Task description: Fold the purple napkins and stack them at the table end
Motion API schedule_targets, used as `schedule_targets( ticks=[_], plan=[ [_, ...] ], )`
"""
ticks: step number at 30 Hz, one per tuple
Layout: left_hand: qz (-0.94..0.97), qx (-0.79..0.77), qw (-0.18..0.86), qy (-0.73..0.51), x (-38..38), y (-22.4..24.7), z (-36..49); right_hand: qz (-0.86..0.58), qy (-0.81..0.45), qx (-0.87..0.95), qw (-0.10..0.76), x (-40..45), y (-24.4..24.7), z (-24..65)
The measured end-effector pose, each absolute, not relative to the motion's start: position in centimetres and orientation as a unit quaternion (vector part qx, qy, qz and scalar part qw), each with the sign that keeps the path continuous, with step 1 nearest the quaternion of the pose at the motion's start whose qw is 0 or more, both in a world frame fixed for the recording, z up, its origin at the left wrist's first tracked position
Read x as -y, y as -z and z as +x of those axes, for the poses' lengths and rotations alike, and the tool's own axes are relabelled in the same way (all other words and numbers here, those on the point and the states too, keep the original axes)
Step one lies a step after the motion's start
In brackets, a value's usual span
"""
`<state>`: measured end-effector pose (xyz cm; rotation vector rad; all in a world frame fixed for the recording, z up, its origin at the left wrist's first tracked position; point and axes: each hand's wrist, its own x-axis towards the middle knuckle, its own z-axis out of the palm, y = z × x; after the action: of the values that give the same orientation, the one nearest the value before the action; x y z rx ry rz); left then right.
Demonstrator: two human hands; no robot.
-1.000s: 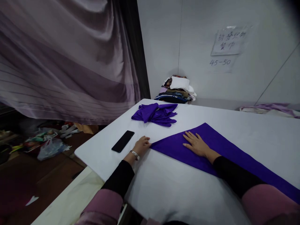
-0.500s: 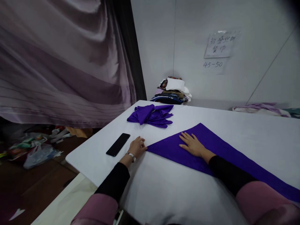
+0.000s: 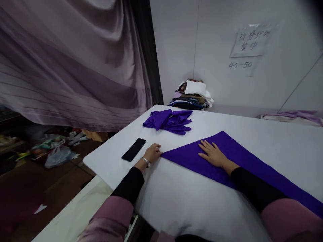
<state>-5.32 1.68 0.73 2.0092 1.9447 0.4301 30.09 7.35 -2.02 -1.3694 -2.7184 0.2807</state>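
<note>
A purple cloth [image 3: 184, 155] lies flat on the white table, its narrow left corner pointing at my left hand [image 3: 153, 152]. The fingers of that hand are pressed together at this corner tip. My right hand [image 3: 212, 154] rests palm down on the cloth near its upper peak, fingers spread. From there the cloth runs down to the right, partly under my right forearm, and leaves the view at the right edge.
A black phone [image 3: 134, 149] lies left of my left hand. Behind it sits a bunched purple cloth [image 3: 168, 120]. Folded clothes [image 3: 193, 95] are stacked beyond the white table [image 3: 161, 188]. A curtain [image 3: 101, 67] hangs at the left, above bags [image 3: 59, 155] on the floor.
The whole view has shifted, so the table and its items appear a little further right. Both hands keep their places on the purple cloth.
</note>
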Motion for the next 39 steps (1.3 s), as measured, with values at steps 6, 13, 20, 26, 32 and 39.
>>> schedule_targets(
  ticks=[6, 13, 20, 26, 32, 39],
  plan=[
    [0.701, -0.681, 0.145, -0.150, -1.6, -0.8, -4.8, -0.448, -0.091, 0.888, 0.038, -7.3, 2.0, 30.1],
    [0.684, -0.699, 0.140, -0.151, -1.2, -1.2, -4.8, -0.448, -0.097, 0.888, 0.043, -7.2, 1.8, 30.1],
    [0.708, -0.676, 0.107, -0.176, -2.2, -2.2, -1.6, -0.446, -0.099, 0.888, 0.049, -7.2, 1.6, 29.8],
    [0.792, -0.581, 0.113, -0.146, -4.0, -1.2, 4.0, -0.450, -0.111, 0.884, 0.062, -7.1, 1.1, 29.7],
    [0.793, -0.599, 0.087, -0.064, -3.6, 0.8, 4.0, -0.448, -0.124, 0.883, 0.067, -7.0, 0.6, 29.6],
    [0.770, -0.636, 0.052, -0.025, -2.1, 1.1, 2.4, -0.454, -0.126, 0.879, 0.073, -6.8, 0.3, 29.7]
  ],
)
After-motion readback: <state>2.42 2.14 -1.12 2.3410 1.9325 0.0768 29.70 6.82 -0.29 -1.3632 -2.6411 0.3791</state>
